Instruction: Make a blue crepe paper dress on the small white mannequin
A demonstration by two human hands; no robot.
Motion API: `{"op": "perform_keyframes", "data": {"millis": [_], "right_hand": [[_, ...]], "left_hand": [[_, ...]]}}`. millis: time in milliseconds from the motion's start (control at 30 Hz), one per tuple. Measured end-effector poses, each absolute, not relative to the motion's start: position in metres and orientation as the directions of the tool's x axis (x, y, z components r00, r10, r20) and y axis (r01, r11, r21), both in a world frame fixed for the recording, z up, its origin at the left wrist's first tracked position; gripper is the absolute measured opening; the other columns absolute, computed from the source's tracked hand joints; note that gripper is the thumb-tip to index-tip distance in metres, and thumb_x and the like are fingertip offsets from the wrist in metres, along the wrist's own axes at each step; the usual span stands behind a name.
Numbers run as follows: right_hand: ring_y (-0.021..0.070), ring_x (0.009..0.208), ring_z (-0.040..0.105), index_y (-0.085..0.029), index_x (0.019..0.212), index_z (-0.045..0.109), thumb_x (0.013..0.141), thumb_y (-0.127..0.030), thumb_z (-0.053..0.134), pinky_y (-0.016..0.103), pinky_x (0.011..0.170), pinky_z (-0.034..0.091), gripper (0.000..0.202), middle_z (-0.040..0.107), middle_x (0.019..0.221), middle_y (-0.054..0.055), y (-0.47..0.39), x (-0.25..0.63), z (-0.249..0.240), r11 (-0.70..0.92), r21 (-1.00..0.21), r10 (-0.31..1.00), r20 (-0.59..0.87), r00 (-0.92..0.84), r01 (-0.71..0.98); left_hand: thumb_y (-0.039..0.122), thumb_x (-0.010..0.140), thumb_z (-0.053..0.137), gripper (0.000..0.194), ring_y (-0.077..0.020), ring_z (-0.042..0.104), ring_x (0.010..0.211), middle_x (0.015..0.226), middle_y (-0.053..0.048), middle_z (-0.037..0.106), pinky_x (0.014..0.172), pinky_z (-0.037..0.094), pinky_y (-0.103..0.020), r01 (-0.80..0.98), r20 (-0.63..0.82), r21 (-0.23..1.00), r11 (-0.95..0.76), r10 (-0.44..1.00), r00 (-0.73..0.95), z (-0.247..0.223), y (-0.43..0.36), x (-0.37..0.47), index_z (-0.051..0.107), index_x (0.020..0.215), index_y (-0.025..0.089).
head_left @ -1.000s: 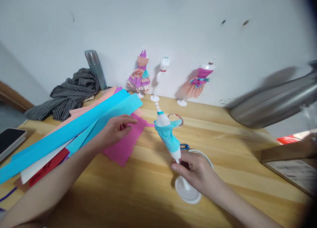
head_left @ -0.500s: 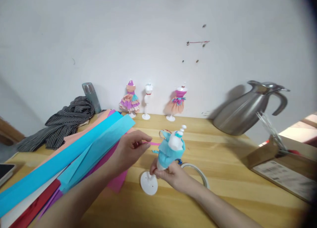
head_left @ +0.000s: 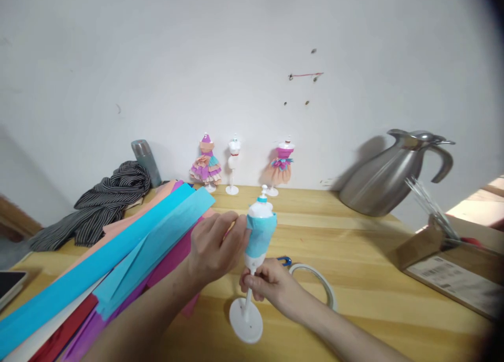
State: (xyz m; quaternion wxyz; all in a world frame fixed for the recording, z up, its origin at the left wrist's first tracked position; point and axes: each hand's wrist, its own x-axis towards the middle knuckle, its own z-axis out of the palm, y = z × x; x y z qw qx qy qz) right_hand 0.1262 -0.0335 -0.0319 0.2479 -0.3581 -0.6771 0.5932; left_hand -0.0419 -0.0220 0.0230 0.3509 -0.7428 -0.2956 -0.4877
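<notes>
A small white mannequin [head_left: 262, 210] with blue paper [head_left: 261, 234] wrapped round its torso stands nearly upright, slightly tilted, over its round white base [head_left: 246, 321]. My right hand [head_left: 273, 286] is closed round the white stem just below the torso. At the left edge of the blue paper, my left hand [head_left: 220, 244] is closed, its fingertips against the torso; whatever they pinch is hidden. Beside my right hand lie a roll of tape [head_left: 333, 294] and a blue-handled item [head_left: 284, 260], partly covered.
Coloured paper sheets [head_left: 129, 257] cover the table's left side. Three small mannequins, one in a purple-and-peach dress [head_left: 205, 165], stand by the wall. A steel jug [head_left: 378, 178] and a cardboard box [head_left: 452, 267] are right. A striped cloth [head_left: 106, 199] and a bottle [head_left: 145, 160] are left.
The mannequin has been turned more upright and lowered slightly. My left hand has moved right to its torso, and the pink strip near its fingers no longer shows.
</notes>
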Motion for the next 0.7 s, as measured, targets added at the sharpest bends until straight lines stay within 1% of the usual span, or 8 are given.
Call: {"op": "perform_keyframes", "data": {"millis": [100, 200, 267, 367, 467, 567, 700], "right_hand": [[0.0102, 0.050, 0.048, -0.016, 0.065, 0.057, 0.073, -0.039, 0.057, 0.022, 0.051, 0.038, 0.025, 0.052, 0.056, -0.001, -0.035, 0.125, -0.032, 0.030, -0.977, 0.785, -0.108, -0.610, 0.211], [0.0103, 0.049, 0.047, -0.015, 0.065, 0.058, 0.074, -0.036, 0.055, 0.022, 0.050, 0.036, 0.023, 0.050, 0.053, -0.001, -0.037, 0.125, -0.032, 0.030, -0.970, 0.780, -0.129, -0.612, 0.243], [0.0104, 0.048, 0.048, -0.015, 0.065, 0.059, 0.074, -0.035, 0.055, 0.022, 0.050, 0.036, 0.022, 0.050, 0.051, -0.002, -0.038, 0.124, -0.033, 0.034, -0.967, 0.775, -0.133, -0.618, 0.252], [0.0105, 0.049, 0.048, -0.015, 0.066, 0.059, 0.074, -0.033, 0.054, 0.022, 0.050, 0.036, 0.021, 0.050, 0.053, -0.002, -0.040, 0.124, -0.034, 0.034, -0.970, 0.776, -0.127, -0.617, 0.242], [0.0102, 0.049, 0.049, -0.015, 0.065, 0.057, 0.074, -0.029, 0.052, 0.021, 0.050, 0.037, 0.018, 0.051, 0.053, -0.001, -0.040, 0.123, -0.035, 0.074, -0.966, 0.787, -0.097, -0.609, 0.249], [0.0104, 0.050, 0.051, -0.015, 0.066, 0.057, 0.075, -0.027, 0.052, 0.020, 0.050, 0.038, 0.016, 0.052, 0.054, -0.001, -0.040, 0.122, -0.037, 0.110, -0.961, 0.793, -0.070, -0.606, 0.255], [0.0103, 0.048, 0.051, -0.015, 0.065, 0.059, 0.076, -0.026, 0.051, 0.020, 0.049, 0.039, 0.017, 0.052, 0.052, -0.001, -0.041, 0.122, -0.039, 0.079, -0.962, 0.788, -0.099, -0.608, 0.260]], "left_hand": [[0.009, 0.075, 0.067, 0.025, -0.0176, 0.066, 0.070, 0.079, -0.009, 0.069, 0.063, 0.053, -0.027, 0.793, 0.943, -0.219, -0.568, 0.085, 0.321, 0.025, -0.022, -0.041, 0.060, 0.098, 0.010], [0.007, 0.076, 0.064, 0.022, -0.0161, 0.066, 0.071, 0.078, -0.008, 0.069, 0.065, 0.054, -0.025, 0.810, 0.962, -0.147, -0.567, 0.108, 0.251, 0.025, -0.022, -0.041, 0.061, 0.097, 0.012], [0.007, 0.076, 0.064, 0.023, -0.0160, 0.066, 0.072, 0.079, -0.008, 0.068, 0.066, 0.054, -0.025, 0.812, 0.968, -0.121, -0.571, 0.113, 0.223, 0.024, -0.021, -0.042, 0.061, 0.098, 0.013], [0.008, 0.075, 0.065, 0.030, -0.0175, 0.067, 0.075, 0.083, -0.009, 0.069, 0.067, 0.054, -0.026, 0.806, 0.966, -0.141, -0.575, 0.099, 0.240, 0.020, -0.018, -0.042, 0.060, 0.103, 0.013], [0.008, 0.074, 0.065, 0.032, -0.0176, 0.068, 0.076, 0.085, -0.010, 0.069, 0.067, 0.054, -0.026, 0.804, 0.964, -0.161, -0.572, 0.084, 0.253, 0.016, -0.015, -0.042, 0.059, 0.106, 0.013], [0.007, 0.074, 0.064, 0.028, -0.0165, 0.067, 0.075, 0.083, -0.010, 0.070, 0.067, 0.055, -0.025, 0.792, 0.966, -0.167, -0.587, 0.062, 0.250, 0.015, -0.016, -0.042, 0.059, 0.101, 0.013], [0.004, 0.074, 0.061, 0.020, -0.0155, 0.067, 0.070, 0.082, -0.009, 0.070, 0.064, 0.054, -0.025, 0.767, 0.945, -0.226, -0.600, 0.056, 0.322, 0.017, -0.019, -0.043, 0.058, 0.090, 0.015]]}}
